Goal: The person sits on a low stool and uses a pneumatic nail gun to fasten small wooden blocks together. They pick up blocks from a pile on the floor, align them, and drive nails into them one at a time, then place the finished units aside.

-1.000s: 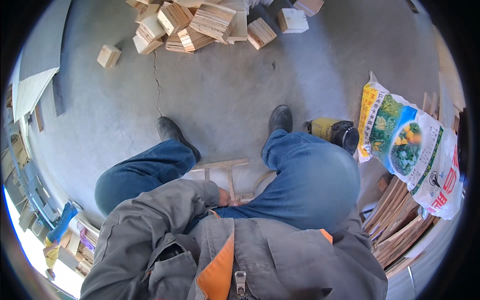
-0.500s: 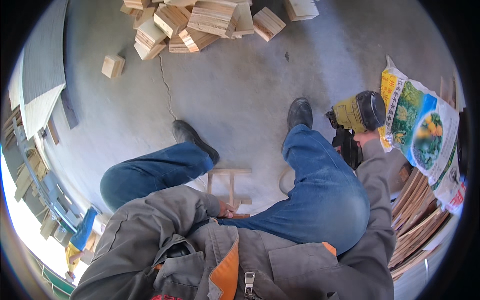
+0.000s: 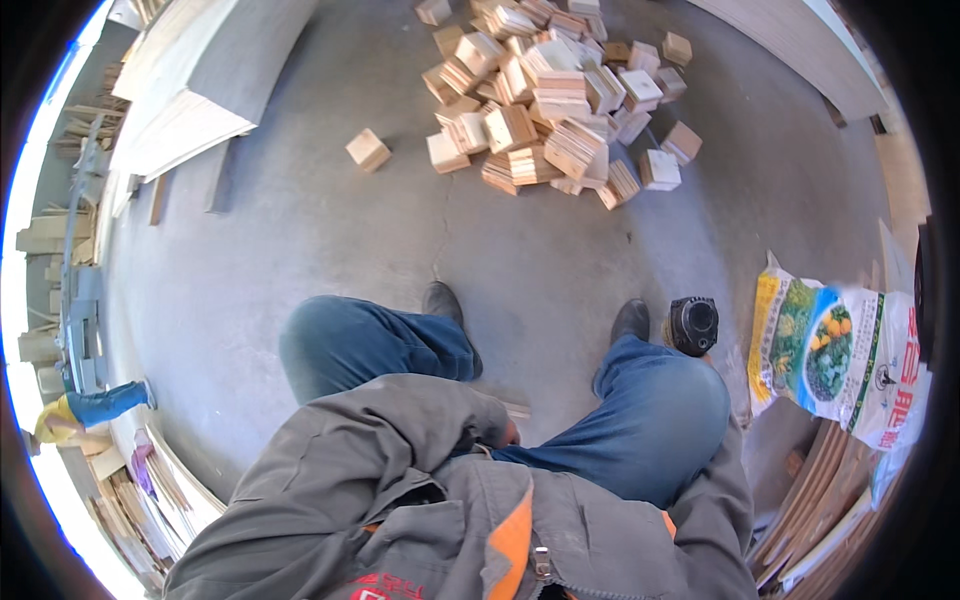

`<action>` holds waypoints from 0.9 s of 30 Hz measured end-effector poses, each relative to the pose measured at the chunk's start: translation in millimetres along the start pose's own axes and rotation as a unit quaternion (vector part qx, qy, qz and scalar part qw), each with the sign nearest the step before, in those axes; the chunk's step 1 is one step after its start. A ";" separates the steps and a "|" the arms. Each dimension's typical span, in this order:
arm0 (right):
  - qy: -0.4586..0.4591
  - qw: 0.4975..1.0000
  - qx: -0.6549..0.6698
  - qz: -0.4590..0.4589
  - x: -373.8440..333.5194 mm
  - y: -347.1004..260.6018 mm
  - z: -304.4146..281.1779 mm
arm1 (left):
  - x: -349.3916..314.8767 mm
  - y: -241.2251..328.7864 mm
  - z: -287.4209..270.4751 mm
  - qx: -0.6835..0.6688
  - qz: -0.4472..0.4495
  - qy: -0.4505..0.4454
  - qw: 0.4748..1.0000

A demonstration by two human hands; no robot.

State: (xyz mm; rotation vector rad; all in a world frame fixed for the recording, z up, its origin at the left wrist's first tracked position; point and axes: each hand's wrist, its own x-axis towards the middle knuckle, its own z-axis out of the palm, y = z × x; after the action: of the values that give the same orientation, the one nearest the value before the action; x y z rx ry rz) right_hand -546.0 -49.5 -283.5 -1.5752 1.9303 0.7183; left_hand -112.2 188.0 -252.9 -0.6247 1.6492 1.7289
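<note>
At my right knee, my right hand (image 3: 709, 358) grips a nail gun (image 3: 693, 326), whose round black end cap faces up. My knee and the tool hide most of that hand. My left hand (image 3: 512, 433) rests low between my thighs, mostly covered by its grey sleeve, so its fingers do not show. Close to it, a sliver of a wooden stool (image 3: 517, 410) peeks out beneath me. Ahead of my boots lies a heap of layered wood blocks (image 3: 555, 95), with one loose block (image 3: 368, 150) off to its left.
A printed sack (image 3: 825, 345) lies at right, above stacked thin wood strips (image 3: 810, 500). Pale boards (image 3: 190, 130) stand at far left, and another large panel (image 3: 800, 45) at far right. Another person in blue trousers (image 3: 108, 402) is at the left edge. A crack (image 3: 444, 225) runs along the concrete floor.
My view has tipped up and shifted, bringing in more of the block heap. The nail gun has turned from lying sideways to cap-up beside my knee. My left hand is now more hidden.
</note>
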 end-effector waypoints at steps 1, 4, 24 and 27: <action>0.009 1.000 0.015 -0.002 -8.3 -17.0 -6.5 | -3.0 2.2 0.4 -0.004 0.002 0.009 1.000; 0.027 0.999 0.038 0.008 -24.8 -25.9 -11.6 | 6.0 5.3 0.5 -0.003 0.017 0.010 1.000; 0.102 0.968 0.228 0.030 -45.9 9.1 -1.3 | 11.5 -10.8 25.9 -0.147 0.096 -0.179 0.968; 0.097 0.964 0.249 -0.001 -47.5 -3.5 8.5 | 4.0 -22.3 42.6 -0.168 0.109 -0.165 0.966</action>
State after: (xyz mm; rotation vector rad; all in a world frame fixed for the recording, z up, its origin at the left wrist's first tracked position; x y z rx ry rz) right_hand -533.8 -11.2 -256.5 -1.3619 2.0395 0.0556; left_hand -94.1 230.5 -267.0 -0.2866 1.2388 2.1645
